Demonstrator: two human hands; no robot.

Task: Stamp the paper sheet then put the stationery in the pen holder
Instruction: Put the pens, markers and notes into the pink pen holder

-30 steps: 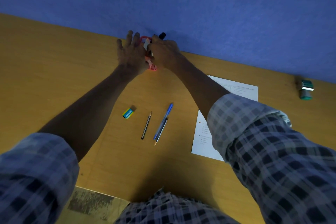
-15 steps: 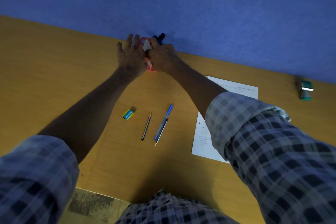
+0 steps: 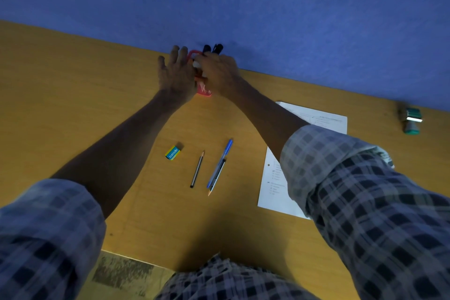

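The red mesh pen holder (image 3: 204, 91) stands at the desk's far edge against the blue wall. Two black marker tops (image 3: 212, 48) stick out of it. My left hand (image 3: 175, 75) rests against its left side with the fingers spread. My right hand (image 3: 219, 73) curls over the holder's top and pinches a small white item (image 3: 196, 64) at the rim; most of the holder is hidden between the hands. A white printed paper sheet (image 3: 326, 119) lies to the right under my right forearm. The green stamp (image 3: 411, 121) sits at the far right.
On the wooden desk (image 3: 73, 95) nearer to me lie a green-and-yellow eraser (image 3: 173, 153), a pencil (image 3: 197, 169) and a blue pen (image 3: 222, 158) with a second thin pen or pencil (image 3: 215, 179) right beside it. The desk's front edge is near my lap.
A second black marker top has appeared above the holder. Both hands have stayed at the holder, shifting only slightly.
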